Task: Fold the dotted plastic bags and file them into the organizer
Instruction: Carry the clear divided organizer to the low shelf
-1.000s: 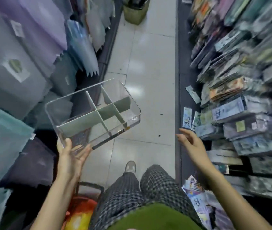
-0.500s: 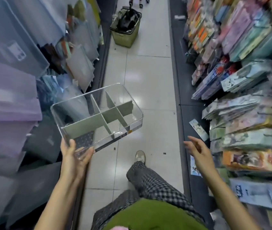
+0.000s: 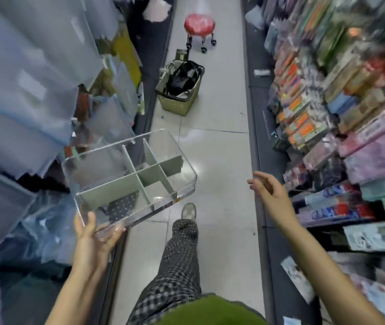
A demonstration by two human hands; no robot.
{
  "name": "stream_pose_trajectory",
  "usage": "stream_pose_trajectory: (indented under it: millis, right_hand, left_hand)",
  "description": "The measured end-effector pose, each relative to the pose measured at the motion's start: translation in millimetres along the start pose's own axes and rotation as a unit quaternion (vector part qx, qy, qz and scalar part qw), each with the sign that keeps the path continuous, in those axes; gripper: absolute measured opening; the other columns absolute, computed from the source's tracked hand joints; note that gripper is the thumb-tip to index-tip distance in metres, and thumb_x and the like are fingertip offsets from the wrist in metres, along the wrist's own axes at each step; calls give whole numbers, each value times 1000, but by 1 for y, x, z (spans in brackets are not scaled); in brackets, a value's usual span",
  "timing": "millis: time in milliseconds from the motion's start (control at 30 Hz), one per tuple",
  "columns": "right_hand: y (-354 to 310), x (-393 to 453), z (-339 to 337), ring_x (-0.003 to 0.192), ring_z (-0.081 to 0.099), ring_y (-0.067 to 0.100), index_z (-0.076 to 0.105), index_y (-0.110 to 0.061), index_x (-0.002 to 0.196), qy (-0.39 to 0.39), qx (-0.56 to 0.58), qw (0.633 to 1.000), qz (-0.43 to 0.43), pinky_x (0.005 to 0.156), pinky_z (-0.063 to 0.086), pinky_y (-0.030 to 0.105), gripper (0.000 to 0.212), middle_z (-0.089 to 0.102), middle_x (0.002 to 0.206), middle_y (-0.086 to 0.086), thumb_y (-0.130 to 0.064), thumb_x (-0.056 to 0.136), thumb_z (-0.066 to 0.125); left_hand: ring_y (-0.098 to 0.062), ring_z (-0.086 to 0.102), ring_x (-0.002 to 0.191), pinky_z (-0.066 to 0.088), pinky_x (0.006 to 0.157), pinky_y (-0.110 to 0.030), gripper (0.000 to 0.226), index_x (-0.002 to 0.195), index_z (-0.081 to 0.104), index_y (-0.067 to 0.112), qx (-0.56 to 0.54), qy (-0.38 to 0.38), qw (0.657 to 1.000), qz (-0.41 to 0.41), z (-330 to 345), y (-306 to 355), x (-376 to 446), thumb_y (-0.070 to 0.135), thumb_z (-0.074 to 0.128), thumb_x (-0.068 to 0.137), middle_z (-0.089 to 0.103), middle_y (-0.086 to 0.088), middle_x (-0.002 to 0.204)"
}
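I carry a clear plastic organizer [image 3: 184, 165] with grey-green dividers over the aisle floor. My left hand [image 3: 93, 238] grips it from below at its near left corner. A dark folded bag with white dots [image 3: 122, 206] lies in its near compartment; the other compartments look bare. My right hand [image 3: 272, 195] hangs free to the right of the organizer, fingers apart, holding nothing. It is close to the right shelf's packets.
A narrow tiled aisle runs ahead between shelves of plastic folders [image 3: 34, 90] on the left and packaged stationery [image 3: 327, 109] on the right. A green basket [image 3: 178, 90] with a black bag stands on the floor ahead, a red wheeled stool [image 3: 199, 31] behind it. My checked trouser leg [image 3: 179, 254] steps forward.
The view has tilted up and moved forward along the aisle, bringing the basket and stool into sight. The organizer stays in my left hand; my right hand stays free.
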State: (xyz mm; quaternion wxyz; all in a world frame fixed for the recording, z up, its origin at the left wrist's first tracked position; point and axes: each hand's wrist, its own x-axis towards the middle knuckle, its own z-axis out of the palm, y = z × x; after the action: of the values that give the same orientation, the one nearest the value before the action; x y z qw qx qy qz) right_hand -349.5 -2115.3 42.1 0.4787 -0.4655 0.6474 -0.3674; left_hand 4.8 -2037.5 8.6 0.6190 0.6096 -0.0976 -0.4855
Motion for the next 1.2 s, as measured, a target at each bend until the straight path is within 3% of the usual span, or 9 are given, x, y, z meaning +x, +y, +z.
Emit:
stream_pose_trajectory:
  millis: [167,333,400,467,633,833,933,1067,1200]
  right_hand:
    - [-35,125,-13,90,60,-11,55,-18,118,41,-12,998,35,80,46,8,23,65,101,-9,-19,96,51]
    - [-62,236,-43,99,61,10,55,-22,111,78,7,995,68,94,46,30,18,64,108,6,-16,95,49]
    - [-63,287,-58,99,62,9,55,-28,108,89,1,993,77,92,47,25,18,65,109,5,-19,94,49]
    - [-64,342,-70,95,63,0,55,-33,105,94,2,992,88,86,48,16,18,66,108,2,-21,93,49]
    - [-81,512,-96,99,61,10,56,-32,104,98,13,991,92,95,45,34,17,66,108,6,-19,94,49]
    - [-166,741,-122,105,60,22,57,-23,107,56,16,997,54,99,44,40,16,65,111,12,-14,94,52]
    - [-218,849,-123,95,60,16,55,-23,107,20,9,1000,22,93,45,26,19,65,107,12,-10,94,51]
    - [-272,982,-111,94,61,13,56,-20,110,-8,-19,1000,-18,90,46,22,18,65,101,5,-11,94,52]
    - [-306,1096,-96,94,62,2,55,-19,115,-15,-34,999,-22,86,46,15,20,66,102,-3,-17,95,52]
  left_hand:
    - [-20,65,87,59,68,-32,40,137,34,36,12,-25,1000,-15,128,39,125,27,42,99,49,11,116]
    - [-5,70,69,59,69,-33,43,139,31,37,32,-76,996,-18,260,72,230,25,44,99,51,12,110]
    - [-6,71,72,59,68,-34,42,136,34,41,33,-94,995,-21,311,77,272,25,45,99,51,11,113]
    - [-11,69,88,59,69,-35,39,133,39,44,33,-102,994,-28,361,77,313,25,45,99,48,10,131]
    - [-30,37,134,58,71,-37,48,142,31,36,32,-71,995,-54,486,74,414,24,46,98,27,6,152]
    - [-25,63,93,59,68,-34,31,127,40,35,7,-42,997,-58,630,106,506,26,46,98,39,-5,145]
    - [-22,71,76,59,68,-36,36,133,37,30,-14,-8,998,-57,688,128,555,26,46,98,41,-6,137]
    - [-19,72,71,59,62,-33,15,108,48,34,-19,7,999,-27,754,151,634,24,44,99,51,2,121]
    - [-21,72,71,58,67,-34,27,126,38,32,-17,3,999,-30,817,168,733,23,42,100,38,-3,142]
